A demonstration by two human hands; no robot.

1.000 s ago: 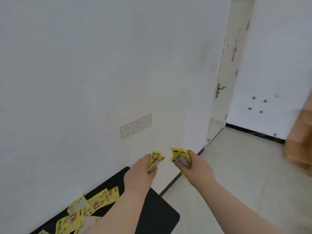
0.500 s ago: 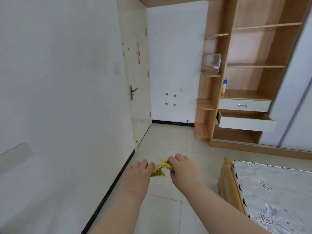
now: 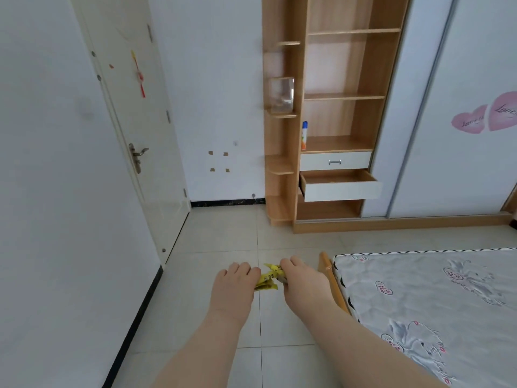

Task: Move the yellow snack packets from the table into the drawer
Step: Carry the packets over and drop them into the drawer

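Both my hands are held out in front of me over the tiled floor, close together. My left hand (image 3: 233, 289) grips yellow snack packets (image 3: 265, 284) that stick out to its right. My right hand (image 3: 303, 288) grips more yellow snack packets (image 3: 275, 270), and the two bunches touch between the hands. Far ahead, a white-fronted drawer (image 3: 342, 189) stands pulled open in a wooden shelf unit (image 3: 282, 175). Its inside looks bare wood. The table is out of view.
A bed with a patterned grey cover (image 3: 436, 306) and a wooden frame edge (image 3: 333, 281) fills the right foreground. A cream door (image 3: 140, 130) is on the left wall. A shut drawer (image 3: 335, 161) and a spray can (image 3: 304, 135) sit above the open one. Sliding wardrobe doors (image 3: 453, 135) stand at right.
The view has swung right from the wall and black table to the shelf unit and bed. My hands lowered and came together, still holding the packets.
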